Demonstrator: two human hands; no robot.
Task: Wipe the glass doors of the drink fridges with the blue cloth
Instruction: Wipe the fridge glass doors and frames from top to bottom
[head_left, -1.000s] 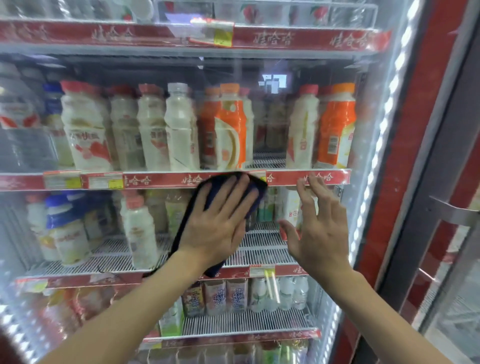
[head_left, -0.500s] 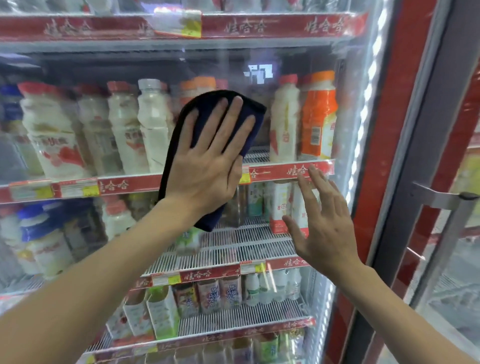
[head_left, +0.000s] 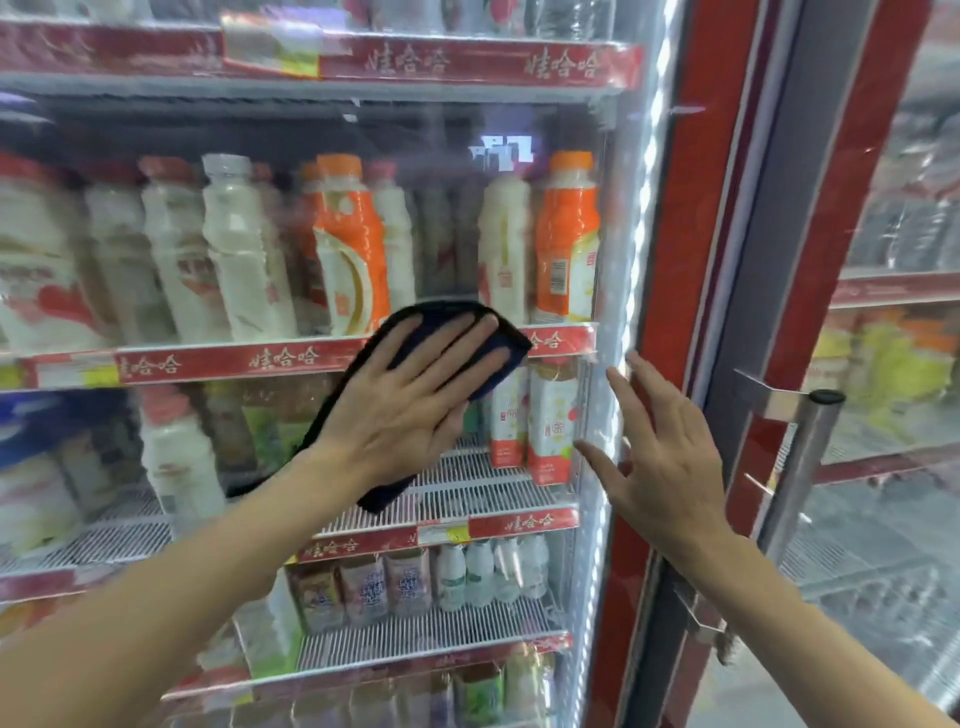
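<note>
Left hand (head_left: 410, 410) flat on cloth (head_left: 501, 345), fingers spread, pressing it to door (head_left: 452, 156) glass mid-pane. Right hand (head_left: 670, 467) at cloth's 3 o'clock, fingers spread, holding nothing; contact with glass unclear. Best: even palm pressure, overlapping strokes, finish 3 o'clock edge strip.

White 娃哈哈 lettering repeated along red shelf strips (head_left: 280, 358).

Left hand (head_left: 410, 415) lies on the cloth (head_left: 387, 496) against the glass door (head_left: 447, 218) — bottles (head_left: 244, 249) on shelves (head_left: 208, 364) behind — right hand (head_left: 670, 467) to its right, handle (head_left: 797, 467) beyond.
</note>
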